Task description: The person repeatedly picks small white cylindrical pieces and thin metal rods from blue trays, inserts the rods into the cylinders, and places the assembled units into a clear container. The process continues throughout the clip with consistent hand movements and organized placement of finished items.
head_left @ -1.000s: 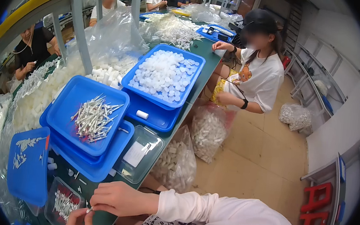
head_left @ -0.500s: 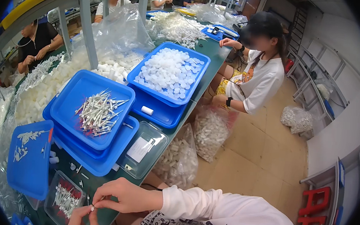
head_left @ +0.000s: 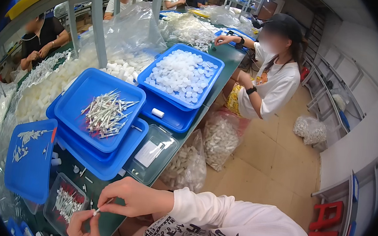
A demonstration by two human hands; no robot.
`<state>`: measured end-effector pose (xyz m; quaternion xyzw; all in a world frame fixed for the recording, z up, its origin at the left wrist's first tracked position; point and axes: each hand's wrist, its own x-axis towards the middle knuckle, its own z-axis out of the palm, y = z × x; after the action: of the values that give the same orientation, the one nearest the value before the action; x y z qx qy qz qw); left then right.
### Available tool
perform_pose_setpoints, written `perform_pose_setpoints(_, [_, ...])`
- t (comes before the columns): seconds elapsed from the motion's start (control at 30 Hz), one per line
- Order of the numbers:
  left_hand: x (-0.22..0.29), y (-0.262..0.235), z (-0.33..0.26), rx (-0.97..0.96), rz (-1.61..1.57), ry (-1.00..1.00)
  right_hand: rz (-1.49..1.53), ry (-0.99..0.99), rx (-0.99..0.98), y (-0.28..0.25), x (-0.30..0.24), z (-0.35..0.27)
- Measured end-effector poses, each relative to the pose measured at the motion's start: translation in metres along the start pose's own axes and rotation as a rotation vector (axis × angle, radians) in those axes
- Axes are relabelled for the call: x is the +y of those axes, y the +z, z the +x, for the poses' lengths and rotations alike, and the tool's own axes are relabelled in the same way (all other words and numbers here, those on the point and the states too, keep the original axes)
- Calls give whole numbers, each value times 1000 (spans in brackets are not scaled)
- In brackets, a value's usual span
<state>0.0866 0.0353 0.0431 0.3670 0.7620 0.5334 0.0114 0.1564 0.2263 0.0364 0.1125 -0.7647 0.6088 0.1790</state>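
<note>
My left hand [head_left: 84, 228] pinches a small white plastic piece [head_left: 95, 213] between thumb and fingertip at the table's near edge. Beside it my right hand [head_left: 135, 198] grips a thin white stick [head_left: 108, 201], pointed down at that piece; the fingers hide most of it. Whether the two are joined, I cannot tell. Close by the left hand lies a clear plastic box [head_left: 50, 216] of thin white sticks with red ends. Further in, a blue tray [head_left: 71, 103] on a stack bears a heap of similar white sticks [head_left: 110, 113].
Another blue tray [head_left: 11, 170] stands at the left. White discs fill a far tray [head_left: 222, 71]; a clear lid [head_left: 168, 154] lies near the edge. Bags of white parts [head_left: 221, 141] are on the floor right of the table. A co-worker in white [head_left: 275, 83] sits at the far right.
Both my hands stay together at the same spot; a thin stick now shows in the right fingers. The co-worker's hand on the table has moved left. The view has shifted slightly.
</note>
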Motion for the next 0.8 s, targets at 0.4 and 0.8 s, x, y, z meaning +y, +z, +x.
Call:
perform_pose_setpoints(0.4, [-68, -47, 12, 67, 788, -187, -714, 69, 220, -94, 58, 134])
perform_pose_setpoints(0.8, [-76, -45, 14, 173, 775, -232, -1192, 140, -140, -62, 36, 208])
